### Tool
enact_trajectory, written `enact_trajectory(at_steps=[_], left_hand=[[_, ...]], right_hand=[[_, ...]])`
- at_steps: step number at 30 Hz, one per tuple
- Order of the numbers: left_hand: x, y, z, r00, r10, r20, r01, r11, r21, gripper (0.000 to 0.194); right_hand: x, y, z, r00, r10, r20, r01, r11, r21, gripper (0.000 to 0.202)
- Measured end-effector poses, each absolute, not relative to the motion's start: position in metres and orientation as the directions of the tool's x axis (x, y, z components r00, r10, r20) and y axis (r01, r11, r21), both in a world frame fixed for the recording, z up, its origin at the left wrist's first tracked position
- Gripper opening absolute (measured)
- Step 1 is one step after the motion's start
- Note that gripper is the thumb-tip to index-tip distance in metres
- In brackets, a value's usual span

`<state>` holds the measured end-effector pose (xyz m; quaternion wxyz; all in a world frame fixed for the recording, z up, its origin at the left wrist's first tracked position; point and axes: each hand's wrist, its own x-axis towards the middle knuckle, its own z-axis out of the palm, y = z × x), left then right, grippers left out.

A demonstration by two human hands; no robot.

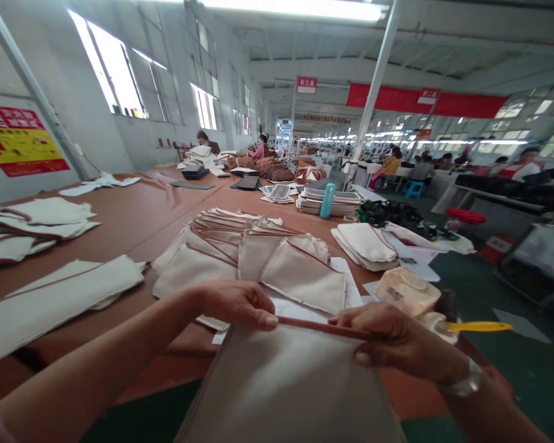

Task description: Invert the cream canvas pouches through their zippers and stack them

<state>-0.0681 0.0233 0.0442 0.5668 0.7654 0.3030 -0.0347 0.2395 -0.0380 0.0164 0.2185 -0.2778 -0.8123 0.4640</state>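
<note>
A cream fabric panel (295,381) with a brown trim strip along its top edge hangs in front of me, at the near side of the table. Both hands pinch that trimmed edge. My left hand (240,304) is closed on it left of the middle, thumb on top. Toward the right end, my right hand (388,332) grips the edge between thumb and fingers; a bracelet circles that wrist. Just beyond my hands lies a fanned pile of similar trimmed panels (203,264), partly over white paper (290,309). The panel's lower part runs out of view.
More cream panels (60,295) lie at the left on the brown table (133,212). To the right are a stack of panels (367,243), a cut-open plastic jug (406,289) and a yellow handle (480,327). A turquoise bottle (327,201) stands farther back. Several people sit in the distance.
</note>
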Motion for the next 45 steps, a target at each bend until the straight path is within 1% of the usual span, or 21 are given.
enact_trajectory(at_steps=[3,5,6,8,9,10,12,13,15,17,19,22,25,27,30,33,36,38,41,45], left_hand=[[-0.086,0.023,0.031,0.793,0.463,-0.396,0.505,-0.137,0.852,0.045],[-0.074,0.010,0.031,0.799,0.506,-0.326,0.474,-0.194,0.859,0.038],[-0.063,0.001,0.033,0.806,0.523,-0.278,0.456,-0.248,0.855,0.033],[-0.038,-0.017,0.042,0.810,0.561,-0.171,0.435,-0.379,0.817,0.020],[-0.027,-0.025,0.047,0.814,0.562,-0.145,0.442,-0.439,0.782,0.015],[-0.019,-0.030,0.051,0.815,0.565,-0.127,0.450,-0.480,0.753,0.015],[-0.015,-0.035,0.054,0.804,0.581,-0.127,0.484,-0.514,0.708,0.014],[-0.018,-0.034,0.052,0.789,0.596,-0.150,0.509,-0.495,0.705,0.018],[-0.029,-0.027,0.041,0.750,0.622,-0.225,0.543,-0.384,0.747,0.037],[-0.039,-0.019,0.025,0.734,0.611,-0.297,0.519,-0.222,0.825,0.047],[-0.043,-0.014,0.010,0.744,0.589,-0.316,0.471,-0.127,0.873,0.046],[-0.034,-0.012,-0.003,0.740,0.608,-0.289,0.445,-0.118,0.888,0.040],[-0.020,-0.011,-0.007,0.727,0.636,-0.258,0.401,-0.089,0.912,0.031],[-0.013,-0.010,-0.010,0.729,0.633,-0.260,0.370,-0.046,0.928,0.027],[-0.007,-0.006,-0.015,0.736,0.618,-0.278,0.344,0.013,0.939,0.030],[-0.004,-0.003,-0.019,0.751,0.602,-0.273,0.325,0.022,0.945,0.034],[-0.001,-0.002,-0.022,0.731,0.619,-0.287,0.333,0.043,0.942,0.029],[0.000,0.000,-0.023,0.708,0.638,-0.303,0.352,0.052,0.934,0.024],[0.001,0.005,-0.023,0.702,0.636,-0.322,0.361,0.072,0.930,0.021],[-0.001,0.009,-0.024,0.716,0.608,-0.342,0.337,0.128,0.933,0.019]], right_hand=[[0.259,-0.031,-0.001,-0.713,0.700,0.038,0.356,0.409,-0.840,0.032],[0.254,-0.029,-0.008,-0.683,0.730,0.030,0.409,0.416,-0.813,0.022],[0.246,-0.031,-0.008,-0.673,0.738,0.053,0.392,0.417,-0.820,0.021],[0.224,-0.036,-0.005,-0.687,0.717,0.119,0.274,0.408,-0.871,0.032],[0.212,-0.040,-0.004,-0.712,0.688,0.142,0.194,0.387,-0.902,0.035],[0.202,-0.044,-0.002,-0.731,0.664,0.158,0.124,0.358,-0.926,0.035],[0.188,-0.051,-0.005,-0.723,0.663,0.194,0.015,0.296,-0.955,0.036],[0.186,-0.053,-0.010,-0.702,0.680,0.210,-0.019,0.278,-0.960,0.038],[0.188,-0.055,-0.024,-0.662,0.715,0.223,-0.033,0.269,-0.963,0.040],[0.197,-0.055,-0.039,-0.648,0.732,0.210,0.027,0.297,-0.954,0.037],[0.205,-0.054,-0.050,-0.639,0.746,0.186,0.107,0.326,-0.939,0.034],[0.214,-0.051,-0.052,-0.625,0.765,0.153,0.220,0.362,-0.906,0.033],[0.217,-0.049,-0.043,-0.608,0.788,0.097,0.309,0.347,-0.886,0.025],[0.216,-0.050,-0.038,-0.584,0.808,0.079,0.310,0.311,-0.898,0.019],[0.213,-0.052,-0.037,-0.518,0.849,0.105,0.302,0.297,-0.906,0.014],[0.213,-0.054,-0.040,-0.485,0.868,0.103,0.324,0.288,-0.901,0.015],[0.212,-0.055,-0.040,-0.478,0.875,0.077,0.376,0.283,-0.882,0.018],[0.208,-0.056,-0.040,-0.447,0.889,0.097,0.448,0.316,-0.836,0.018],[0.201,-0.059,-0.044,-0.393,0.903,0.172,0.565,0.385,-0.729,0.018],[0.194,-0.062,-0.056,-0.390,0.883,0.261,0.669,0.466,-0.578,0.020]])
